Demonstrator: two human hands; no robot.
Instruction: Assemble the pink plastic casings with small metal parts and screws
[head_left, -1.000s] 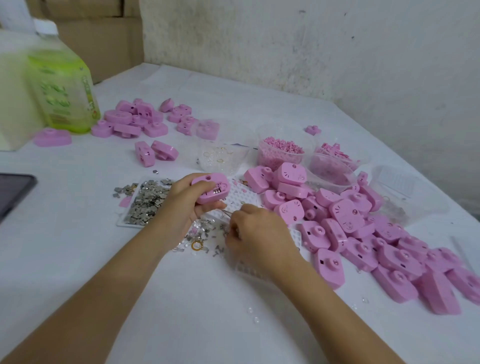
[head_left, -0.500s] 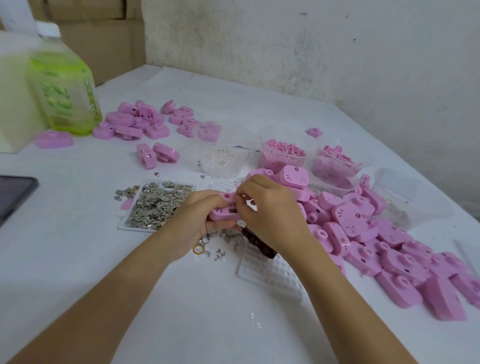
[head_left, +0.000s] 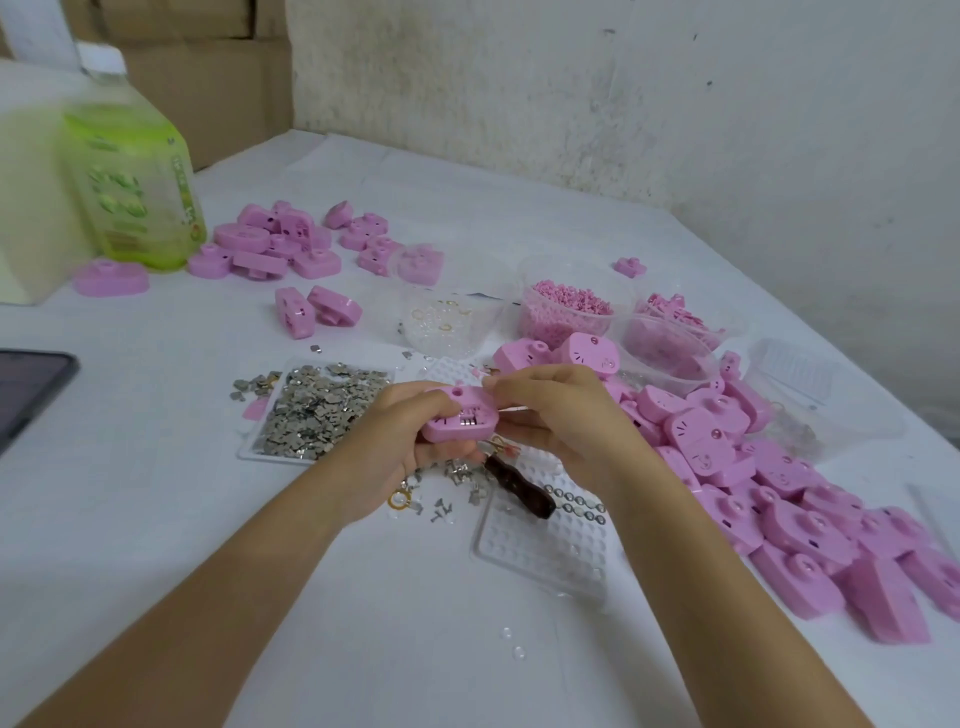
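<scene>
Soft, diffuse, fairly flat indoor light, slightly cool cast. Only faint, soft-edged shadows on white table (head_left: 171, 545). Wide-angle bowing toward frame edges. Green bottle (head_left: 130, 187) at left edge smeared, blurry; centre reasonably sharp, mild compression softness.

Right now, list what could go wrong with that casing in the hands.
The left hand holds the pink casing off the table, so the metal parts seated in it could slip out among the loose bits below. The right hand, pinching its end, hovers over the dark-handled tool and could knock it.
</scene>
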